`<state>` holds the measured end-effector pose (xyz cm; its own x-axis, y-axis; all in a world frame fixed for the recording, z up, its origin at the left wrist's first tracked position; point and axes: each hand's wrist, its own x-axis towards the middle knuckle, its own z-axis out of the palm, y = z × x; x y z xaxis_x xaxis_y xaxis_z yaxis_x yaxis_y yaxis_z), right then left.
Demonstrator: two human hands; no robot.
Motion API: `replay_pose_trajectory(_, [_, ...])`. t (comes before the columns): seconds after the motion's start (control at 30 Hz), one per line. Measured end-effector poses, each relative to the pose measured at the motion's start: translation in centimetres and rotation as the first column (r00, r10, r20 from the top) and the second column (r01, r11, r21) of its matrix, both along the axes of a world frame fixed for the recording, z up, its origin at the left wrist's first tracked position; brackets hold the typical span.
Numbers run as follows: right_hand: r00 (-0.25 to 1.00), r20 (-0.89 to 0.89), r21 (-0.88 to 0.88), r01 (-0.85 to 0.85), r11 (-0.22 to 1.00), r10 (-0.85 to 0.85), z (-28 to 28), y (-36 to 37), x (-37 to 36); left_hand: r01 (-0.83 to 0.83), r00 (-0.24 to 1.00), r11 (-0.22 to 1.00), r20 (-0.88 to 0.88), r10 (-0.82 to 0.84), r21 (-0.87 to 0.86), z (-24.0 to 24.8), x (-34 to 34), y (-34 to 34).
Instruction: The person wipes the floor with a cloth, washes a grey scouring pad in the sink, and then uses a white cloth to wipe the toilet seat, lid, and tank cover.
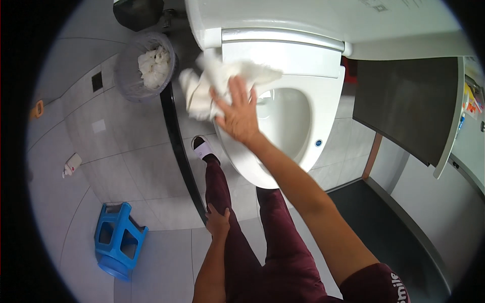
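Observation:
My right hand (239, 113) is on a crumpled white cloth (202, 93), its fingers spread against the fabric. The cloth lies over the left rear part of the white toilet seat (328, 108) and hangs past its left edge; part of it is blurred. Beneath my right forearm the toilet bowl (288, 118) shows, uncovered. My left hand (217, 221) rests on my left knee, thumb and fingers apart around the dark red trouser leg (216, 184), holding no object.
Left of the toilet stands a translucent waste bin (129, 76) holding crumpled white paper. A black raised strip (178, 136) crosses the floor. Further left are a white bottle (73, 164) and a blue plastic stool (113, 235). A dark cabinet panel (404, 106) juts in at right.

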<state>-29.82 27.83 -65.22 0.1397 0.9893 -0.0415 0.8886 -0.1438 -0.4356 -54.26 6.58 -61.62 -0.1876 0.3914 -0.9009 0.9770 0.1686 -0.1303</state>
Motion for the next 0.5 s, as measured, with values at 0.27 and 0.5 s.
replay_pose_trajectory(0.27, [0.913,-0.117,-0.257,-0.408,0.876,0.391,0.2,-19.2,-3.2,-0.035,0.999,0.997,-0.038,0.032,-0.064,0.6,1.4,0.4])
replay_pose_trajectory(0.5, [0.846,-0.127,-0.384,-0.523,0.761,0.518,1.3,-28.7,4.1,-0.305,0.894,0.942,0.296,0.335,-0.142,-3.2,-4.4,-1.3])
